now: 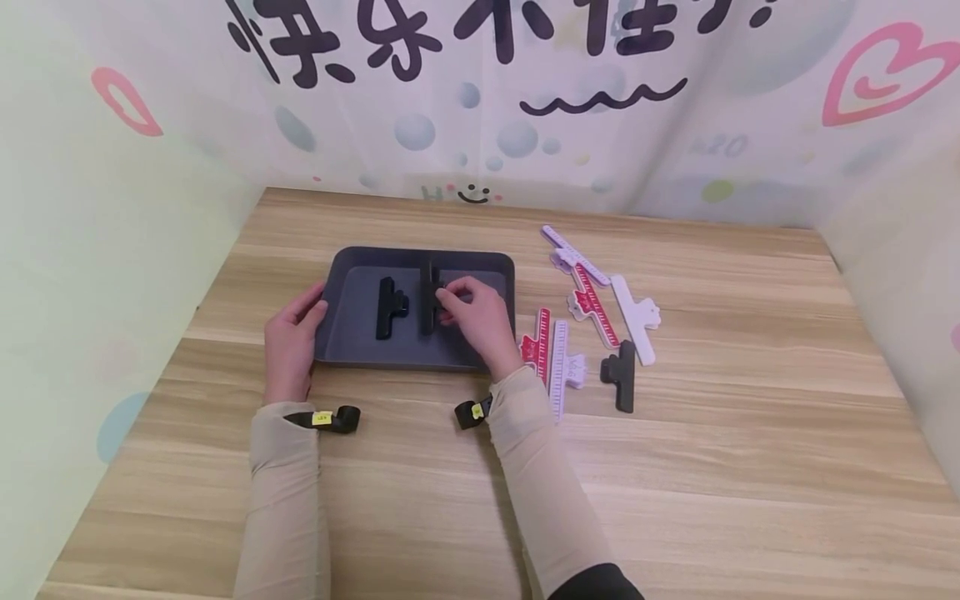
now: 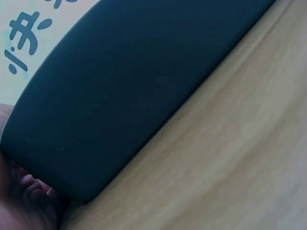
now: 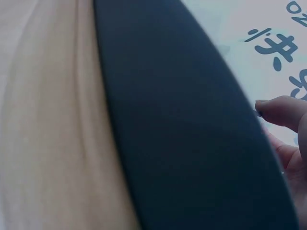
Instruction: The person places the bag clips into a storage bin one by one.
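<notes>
A dark grey rectangular tray (image 1: 348, 333) lies on the wooden table. My left hand (image 1: 289, 343) holds its left side, thumb at the rim; in the left wrist view its fingers curl at the tray's end. Over the right half of the tray, my right hand (image 1: 480, 321) pinches a black clip (image 1: 427, 304) standing lengthwise away from me. Another black clip (image 1: 385, 312) lies in the tray, left of the pinched one. The tray's outer wall (image 3: 177, 115) fills much of the right wrist view and hides the pinched clip there.
Right of the tray lie a purple clip (image 1: 588, 265), a red clip (image 1: 600, 317), a white clip (image 1: 632, 321) and a black clip (image 1: 626, 383). Nearer my right sleeve (image 1: 540, 458) are another red clip (image 1: 542, 337) and another purple clip (image 1: 558, 367). A printed cloth (image 1: 420, 167) hangs behind the table.
</notes>
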The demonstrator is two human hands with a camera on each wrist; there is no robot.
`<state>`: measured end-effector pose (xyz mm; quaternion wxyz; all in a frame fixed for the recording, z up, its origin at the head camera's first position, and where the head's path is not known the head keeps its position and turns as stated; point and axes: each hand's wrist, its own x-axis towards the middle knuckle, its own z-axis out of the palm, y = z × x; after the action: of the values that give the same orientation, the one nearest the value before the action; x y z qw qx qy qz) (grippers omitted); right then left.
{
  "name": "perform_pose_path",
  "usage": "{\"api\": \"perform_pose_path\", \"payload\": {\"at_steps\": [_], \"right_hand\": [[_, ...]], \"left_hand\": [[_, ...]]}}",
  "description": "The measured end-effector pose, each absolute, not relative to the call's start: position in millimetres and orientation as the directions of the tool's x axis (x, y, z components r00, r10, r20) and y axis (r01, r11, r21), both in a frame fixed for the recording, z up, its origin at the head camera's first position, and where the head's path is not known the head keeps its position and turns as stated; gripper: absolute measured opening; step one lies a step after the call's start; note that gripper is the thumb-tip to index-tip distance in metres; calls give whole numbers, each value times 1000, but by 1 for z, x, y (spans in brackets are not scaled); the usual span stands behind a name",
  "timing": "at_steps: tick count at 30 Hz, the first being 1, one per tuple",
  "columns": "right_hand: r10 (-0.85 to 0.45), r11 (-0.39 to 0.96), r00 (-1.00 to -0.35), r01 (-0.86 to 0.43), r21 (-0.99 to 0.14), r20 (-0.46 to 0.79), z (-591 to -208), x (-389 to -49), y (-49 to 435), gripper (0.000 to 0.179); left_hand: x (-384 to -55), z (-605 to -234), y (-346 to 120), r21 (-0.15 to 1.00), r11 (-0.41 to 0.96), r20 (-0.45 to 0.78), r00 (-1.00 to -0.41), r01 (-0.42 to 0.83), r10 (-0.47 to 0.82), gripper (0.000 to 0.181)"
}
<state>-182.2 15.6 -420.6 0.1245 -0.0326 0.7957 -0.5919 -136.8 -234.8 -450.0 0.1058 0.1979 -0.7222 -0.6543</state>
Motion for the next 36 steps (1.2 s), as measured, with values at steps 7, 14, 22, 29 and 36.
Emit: {"api": "perform_pose_path", "payload": {"at_steps": [7, 14, 22, 29, 36], "right_hand": [[-258, 330, -954, 59, -942, -150, -432, -184, 13, 25], [-298, 337, -941, 54, -940, -161, -436, -185, 12, 24], [-330, 387, -923, 57, -920, -196, -437, -184, 10, 20], [-363, 412, -911, 32, -911, -196, -439, -184, 10, 18], [-390, 445, -895, 20, -895, -214, -438, -183, 9, 19]], "left_hand": [[-138, -451, -235, 987, 71, -98, -902, -141, -421, 34], [-138, -451, -236, 990, 62, -87, -906, -124, -415, 33], [-138, -452, -236, 991, 62, -86, -903, -123, -421, 33], [-137, -450, -236, 990, 59, -93, -901, -130, -425, 33], [-137, -451, -236, 990, 65, -88, -902, -127, -423, 33]]}}
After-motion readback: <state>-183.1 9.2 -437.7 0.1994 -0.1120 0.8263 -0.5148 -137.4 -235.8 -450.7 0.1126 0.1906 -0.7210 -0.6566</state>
